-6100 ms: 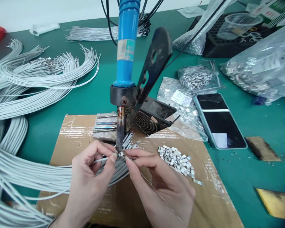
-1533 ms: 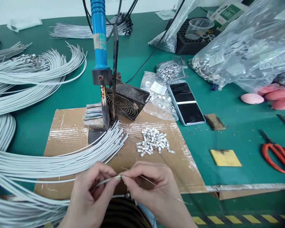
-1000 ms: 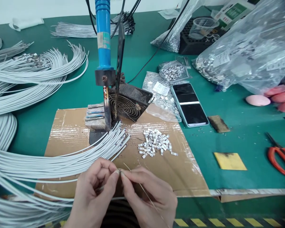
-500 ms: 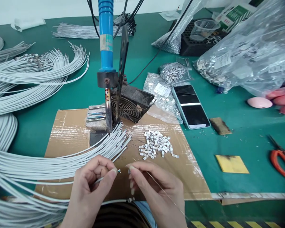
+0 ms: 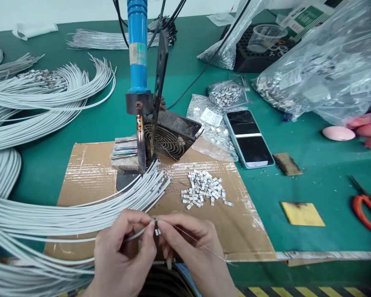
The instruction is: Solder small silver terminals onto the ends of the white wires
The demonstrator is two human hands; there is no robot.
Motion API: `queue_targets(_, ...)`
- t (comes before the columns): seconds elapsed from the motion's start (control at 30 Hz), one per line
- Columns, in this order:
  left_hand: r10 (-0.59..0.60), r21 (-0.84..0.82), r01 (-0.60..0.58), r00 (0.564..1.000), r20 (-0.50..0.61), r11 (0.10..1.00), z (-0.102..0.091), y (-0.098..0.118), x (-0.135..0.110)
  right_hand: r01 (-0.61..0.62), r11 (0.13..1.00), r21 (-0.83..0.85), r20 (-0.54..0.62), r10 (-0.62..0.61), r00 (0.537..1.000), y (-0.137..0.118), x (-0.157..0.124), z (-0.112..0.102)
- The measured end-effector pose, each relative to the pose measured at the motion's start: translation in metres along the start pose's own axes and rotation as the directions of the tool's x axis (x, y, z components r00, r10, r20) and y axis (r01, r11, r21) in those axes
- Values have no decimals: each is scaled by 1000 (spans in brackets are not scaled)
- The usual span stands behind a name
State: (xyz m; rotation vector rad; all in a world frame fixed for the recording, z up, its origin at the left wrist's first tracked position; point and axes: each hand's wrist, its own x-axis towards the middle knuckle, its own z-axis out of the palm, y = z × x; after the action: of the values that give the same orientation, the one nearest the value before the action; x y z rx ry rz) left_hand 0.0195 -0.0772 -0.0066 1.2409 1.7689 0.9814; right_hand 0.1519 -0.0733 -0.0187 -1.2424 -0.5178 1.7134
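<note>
My left hand (image 5: 123,251) is closed in a pinch on the end of a white cable (image 5: 137,235). Its fingertips meet those of my right hand (image 5: 193,243) over the cardboard. A thin solder wire (image 5: 205,246) runs through my right hand's closed fingers and trails to the lower right. Just below the touching fingertips shows a small white-and-metal connector (image 5: 157,232); which fingers hold it is hard to see. Beyond my hands lies a bundle of white cables (image 5: 111,208). A heap of small metal connectors (image 5: 204,187) lies to its right.
A blue-handled soldering iron (image 5: 138,70) stands tip-down ahead, beside a dusty fan (image 5: 165,136). To the right are a phone (image 5: 249,138), a yellow sponge (image 5: 303,213), red-handled scissors (image 5: 367,210) and plastic bags of parts (image 5: 321,78). More cable coils (image 5: 49,95) cover the left.
My hands have come together; my right hand moved left with the solder wire until its fingertips met my left hand's at the cable end.
</note>
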Motion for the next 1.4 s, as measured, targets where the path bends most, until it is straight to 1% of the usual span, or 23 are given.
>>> queue_targets(0.1, 137, 22, -137, 990, -15, 990, 2, 0, 0, 5, 1000, 6, -13, -5, 1000, 2, 0, 0)
queue_targets(0.17, 193, 17, -193, 981, 4, 981, 2, 0, 1, -4, 1000, 28, -20, 5, 1000, 4, 0, 0)
queue_targets(0.23, 202, 6, -202, 979, 26, 979, 1, -1, 2, -18, 998, 62, -27, 20, 999, 4, 0, 2)
queue_targets(0.33, 182, -14, -182, 983, 38, 983, 0, -2, 2, -19, 994, 112, -43, 24, 999, 4, 1, 5)
queue_targets(0.5, 161, -82, -156, 986, 54, 984, 2, -1, 1, 21, 989, 148, -86, -9, 996, 3, -1, 11)
queue_targets(0.6, 111, -133, -99, 990, 89, 986, 4, -2, -1, 61, 988, 139, -140, -42, 989, 7, -3, 15)
queue_targets(0.67, 39, -153, -20, 992, 124, 988, 4, -3, -2, 82, 989, 124, -166, -61, 984, 11, -4, 17)
queue_targets(0.73, -59, -183, 88, 986, 159, 979, 4, -3, -3, 124, 989, 77, -188, -108, 976, 17, -4, 18)
queue_targets(0.77, -106, -215, 143, 979, 177, 966, 4, -2, -4, 163, 986, 36, -201, -153, 968, 20, -4, 19)
queue_targets(0.83, -183, -304, 242, 961, 208, 922, 4, 1, -3, 264, 962, -70, -223, -273, 936, 25, -4, 19)
queue_targets(0.9, -235, -391, 312, 944, 232, 866, 3, 5, 0, 347, 925, -157, -229, -376, 898, 27, -4, 20)
queue_targets(0.93, -250, -422, 331, 939, 237, 844, 2, 6, 1, 368, 912, -183, -225, -403, 887, 27, -4, 20)
queue_targets(0.97, -258, -443, 343, 935, 242, 828, 1, 7, 3, 368, 910, -193, -216, -405, 888, 25, -4, 19)
queue_targets(1.0, -263, -457, 352, 932, 248, 817, 1, 8, 4, 344, 921, -184, -205, -378, 903, 23, -4, 19)
queue_targets(1.03, -264, -464, 357, 930, 255, 811, 0, 8, 6, 296, 942, -157, -190, -323, 927, 20, -4, 18)
queue_targets(1.1, -259, -464, 362, 927, 271, 808, -1, 7, 8, 156, 985, -73, -153, -166, 974, 13, -4, 15)
queue_targets(1.17, -254, -457, 360, 926, 278, 813, -2, 6, 9, 38, 999, -5, -117, -39, 992, 8, -4, 13)
queue_targets(1.2, -251, -451, 353, 929, 271, 819, -2, 6, 9, 13, 1000, 4, -107, -13, 994, 6, -3, 11)
queue_targets(1.23, -250, -442, 346, 932, 261, 828, -2, 7, 9, 11, 1000, -8, -99, -12, 995, 4, -3, 10)
queue_targets(1.3, -250, -408, 330, 938, 238, 851, -2, 8, 9, 61, 994, -90, -75, -68, 995, 0, -2, 7)
queue_targets(1.33, -250, -385, 323, 941, 228, 864, -2, 9, 9, 112, 981, -160, -53, -121, 991, -1, -2, 5)
queue_targets(1.4, -245, -336, 308, 945, 217, 890, -2, 10, 8, 243, 916, -320, 16, -251, 968, -6, -1, 0)
